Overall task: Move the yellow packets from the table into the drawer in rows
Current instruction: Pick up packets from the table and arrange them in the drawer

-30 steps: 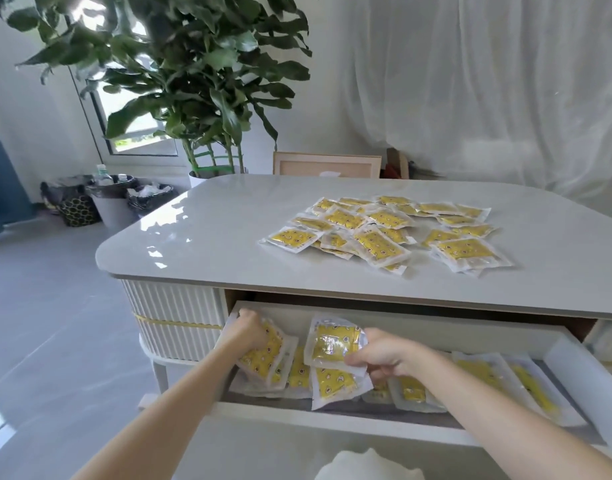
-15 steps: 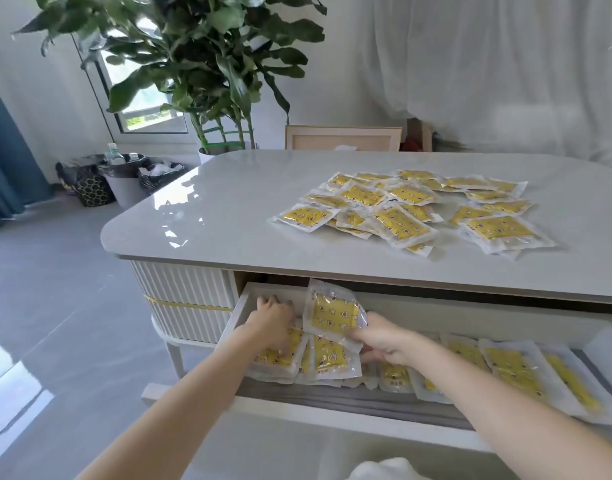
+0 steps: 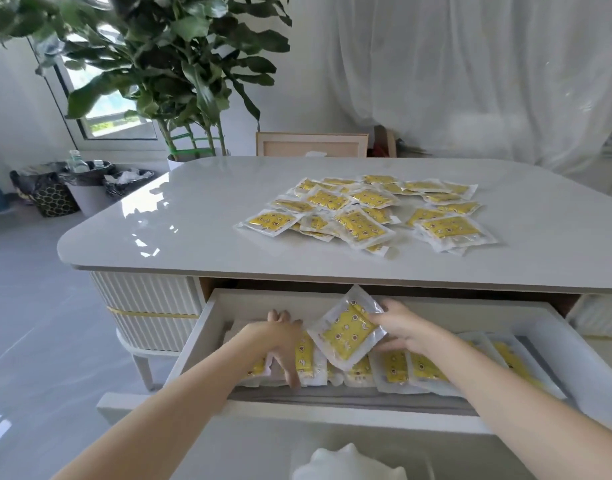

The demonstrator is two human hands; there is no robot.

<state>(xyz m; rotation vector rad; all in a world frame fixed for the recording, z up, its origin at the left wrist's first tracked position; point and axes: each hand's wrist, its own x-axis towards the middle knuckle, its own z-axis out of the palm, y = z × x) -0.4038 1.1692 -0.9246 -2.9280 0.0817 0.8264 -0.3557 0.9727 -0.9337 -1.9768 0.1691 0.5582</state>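
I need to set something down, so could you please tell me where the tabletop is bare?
The glossy grey tabletop is bare across its left half, up to the pile of yellow plastic packets, and along its front edge. Centre-right is crowded.

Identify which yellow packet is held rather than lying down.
The tilted packet in the right hand, above the drawer; the others lie in the drawer or on the table.

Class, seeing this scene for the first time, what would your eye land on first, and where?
A loose heap of yellow packets on the table top, right of centre, strikes first. Below it, the right hand pinches a tilted packet over the open drawer, while the left hand rests on stored packets at its left end.
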